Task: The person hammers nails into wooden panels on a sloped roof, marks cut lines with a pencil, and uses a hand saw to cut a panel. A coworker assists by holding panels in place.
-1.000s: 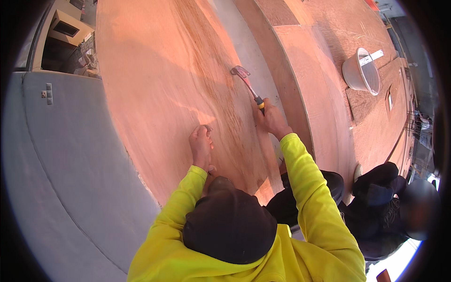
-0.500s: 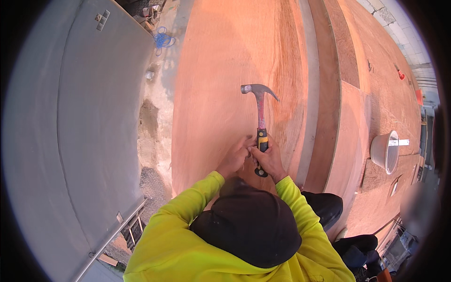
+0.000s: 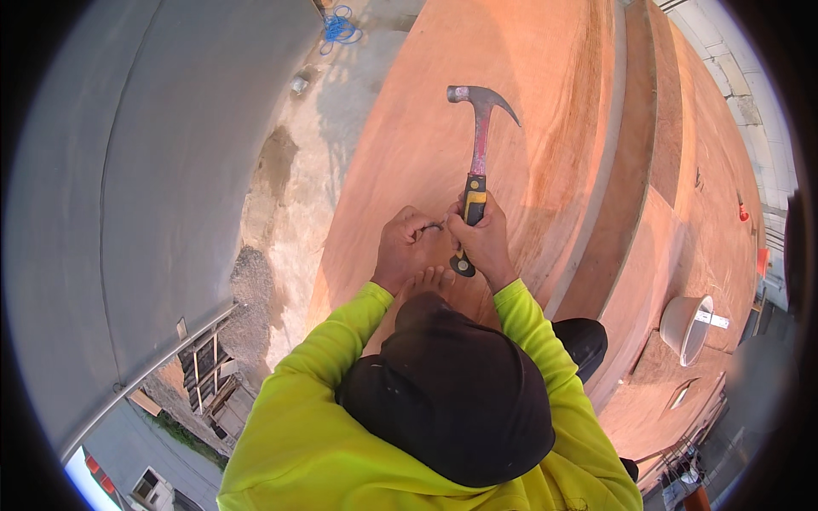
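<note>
My right hand (image 3: 484, 238) grips the black and yellow handle of a claw hammer (image 3: 480, 136), its worn red shaft and steel head pointing away from me. Just to its left, my left hand (image 3: 409, 243) is closed, with a small, thin dark piece between or beside its fingertips, too small to name. Both hands are over a large plywood sheet (image 3: 452, 43) with streaked grain along its right part. My bare toes (image 3: 430, 279) show on the sheet just below the hands.
Right are more plywood boards (image 3: 639, 128), a pale bucket (image 3: 682, 328) with a white strip across it and a small red object (image 3: 742, 213). Left lie a grey wall (image 3: 153, 187), a rough concrete strip (image 3: 281, 213) below the sheet's edge, and tangled blue cord (image 3: 339, 27).
The view has turned, showing more of the left side. The hammer, earlier tilted out to the right, now points straight away, and my two hands have come close together.
</note>
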### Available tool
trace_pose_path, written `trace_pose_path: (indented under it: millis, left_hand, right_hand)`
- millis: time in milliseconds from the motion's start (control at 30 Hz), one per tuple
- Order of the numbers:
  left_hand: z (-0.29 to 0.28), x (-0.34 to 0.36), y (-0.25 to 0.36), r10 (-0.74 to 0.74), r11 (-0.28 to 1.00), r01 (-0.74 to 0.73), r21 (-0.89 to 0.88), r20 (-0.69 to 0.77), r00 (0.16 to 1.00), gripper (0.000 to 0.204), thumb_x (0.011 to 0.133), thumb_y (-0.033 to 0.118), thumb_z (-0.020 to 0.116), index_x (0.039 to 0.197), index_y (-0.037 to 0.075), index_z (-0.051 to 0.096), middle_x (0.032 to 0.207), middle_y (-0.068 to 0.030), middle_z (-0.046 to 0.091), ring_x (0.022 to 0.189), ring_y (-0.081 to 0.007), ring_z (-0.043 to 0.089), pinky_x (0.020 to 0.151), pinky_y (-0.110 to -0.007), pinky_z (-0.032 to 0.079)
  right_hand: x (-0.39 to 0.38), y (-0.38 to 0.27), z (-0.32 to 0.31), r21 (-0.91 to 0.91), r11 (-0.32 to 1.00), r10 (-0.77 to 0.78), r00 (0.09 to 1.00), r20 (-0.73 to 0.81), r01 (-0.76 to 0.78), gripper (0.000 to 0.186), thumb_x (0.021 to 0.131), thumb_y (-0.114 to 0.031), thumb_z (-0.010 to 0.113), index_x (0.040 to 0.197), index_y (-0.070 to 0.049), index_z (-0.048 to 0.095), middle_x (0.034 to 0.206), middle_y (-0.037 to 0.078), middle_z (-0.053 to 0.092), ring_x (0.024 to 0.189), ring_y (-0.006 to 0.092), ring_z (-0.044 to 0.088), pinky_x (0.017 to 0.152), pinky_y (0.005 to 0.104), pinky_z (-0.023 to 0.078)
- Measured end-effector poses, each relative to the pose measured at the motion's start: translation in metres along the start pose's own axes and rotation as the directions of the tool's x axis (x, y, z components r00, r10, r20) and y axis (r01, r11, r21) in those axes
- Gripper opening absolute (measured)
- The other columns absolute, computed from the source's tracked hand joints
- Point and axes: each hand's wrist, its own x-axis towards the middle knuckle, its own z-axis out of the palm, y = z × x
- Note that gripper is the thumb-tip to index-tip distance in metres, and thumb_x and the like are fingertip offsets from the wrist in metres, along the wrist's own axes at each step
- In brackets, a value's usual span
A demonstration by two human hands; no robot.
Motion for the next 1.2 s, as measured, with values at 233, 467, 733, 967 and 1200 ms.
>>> trace_pose_path:
  millis: [233, 467, 733, 967, 1200]
  left_hand:
    - [-0.052, 0.079, -0.059, -0.022, 1.0, 0.022, -0.005, -0.414, 0.91, 0.011, 0.085, 0.005, 0.071, 0.095, 0.001, 0.074, 0.086, -0.0107, 0.068, 0.068, -0.0176, 0.061, 0.063, -0.03, 0.048]
    - [-0.056, 0.121, -0.072, 0.171, 0.951, -0.022, 0.309, -0.465, 0.869, 0.011, 0.086, 0.008, 0.069, 0.095, 0.005, 0.074, 0.09, -0.0098, 0.071, 0.076, -0.023, 0.069, 0.07, -0.033, 0.054]
    - [-0.043, 0.117, -0.075, 0.267, 0.887, -0.006, 0.461, -0.504, 0.821, 0.009, 0.085, 0.014, 0.07, 0.093, 0.015, 0.074, 0.098, -0.0022, 0.071, 0.08, -0.0274, 0.07, 0.071, -0.036, 0.056]
    - [-0.043, 0.118, -0.076, 0.281, 0.832, 0.042, 0.553, -0.485, 0.828, 0.009, 0.086, 0.016, 0.069, 0.094, 0.014, 0.074, 0.099, -0.0022, 0.07, 0.081, -0.0287, 0.07, 0.07, -0.038, 0.055]
    - [-0.044, 0.117, -0.074, 0.319, 0.803, 0.027, 0.595, -0.468, 0.824, 0.008, 0.087, 0.016, 0.068, 0.094, 0.014, 0.073, 0.099, -0.0018, 0.07, 0.082, -0.0283, 0.07, 0.068, -0.04, 0.055]
  right_hand:
    - [0.01, -0.002, 0.01, -0.152, 0.988, -0.003, 1.0, 0.008, 0.004, 0.026, 0.095, -0.016, 0.071, 0.109, -0.002, 0.054, 0.072, 0.0, 0.056, 0.054, 0.0061, 0.051, 0.046, 0.0239, 0.042]
    - [0.004, 0.012, -0.005, -0.425, 0.897, -0.087, 0.992, 0.09, 0.118, 0.026, 0.099, -0.02, 0.065, 0.113, 0.0, 0.056, 0.069, 0.005, 0.054, 0.059, 0.0127, 0.052, 0.054, 0.0313, 0.043]
    - [0.008, -0.011, 0.013, -0.547, 0.781, -0.216, 0.953, 0.214, 0.3, 0.029, 0.097, -0.016, 0.064, 0.12, -0.003, 0.053, 0.084, 0.022, 0.065, 0.074, 0.0422, 0.066, 0.063, 0.0461, 0.051]
    - [0.013, -0.004, 0.012, -0.631, 0.717, -0.173, 0.953, 0.251, 0.296, 0.032, 0.096, -0.018, 0.065, 0.121, -0.003, 0.051, 0.092, 0.026, 0.066, 0.08, 0.0484, 0.065, 0.066, 0.0523, 0.052]
    - [0.009, -0.005, 0.012, -0.656, 0.693, -0.165, 0.951, 0.26, 0.299, 0.029, 0.097, -0.02, 0.063, 0.117, -0.003, 0.05, 0.092, 0.027, 0.065, 0.08, 0.0488, 0.065, 0.065, 0.0544, 0.051]
